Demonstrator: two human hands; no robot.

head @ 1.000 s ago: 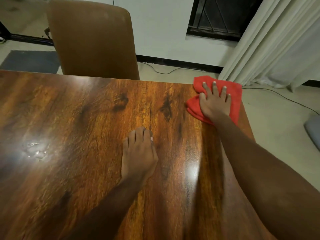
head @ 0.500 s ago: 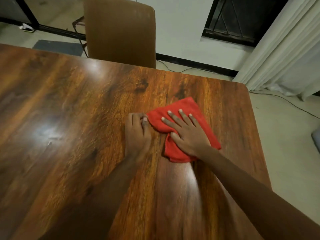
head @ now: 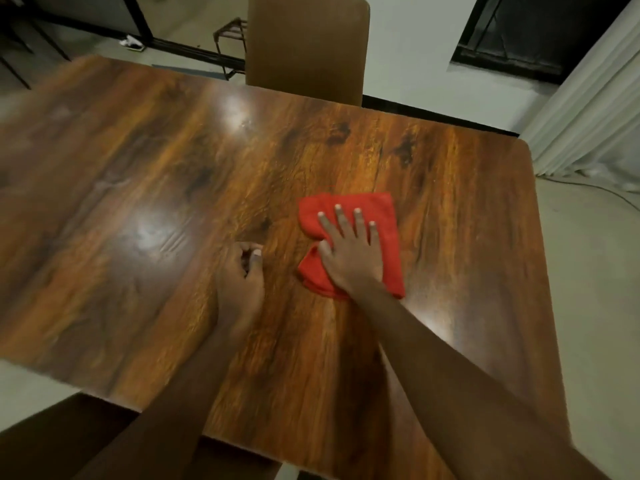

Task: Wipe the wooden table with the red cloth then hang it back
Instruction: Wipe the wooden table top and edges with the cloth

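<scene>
No legible text or labels anywhere.

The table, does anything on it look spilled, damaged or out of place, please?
Nothing stands out. The table shows only glare patches and dark wood grain; I see no spill or damage. The cloth lies bunched flat under the right hand, and the left hand rests curled beside it.

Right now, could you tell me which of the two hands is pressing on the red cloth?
The right hand, lying flat with fingers spread on the red cloth. The left hand rests curled on the bare wooden table, clear of the cloth.
</scene>
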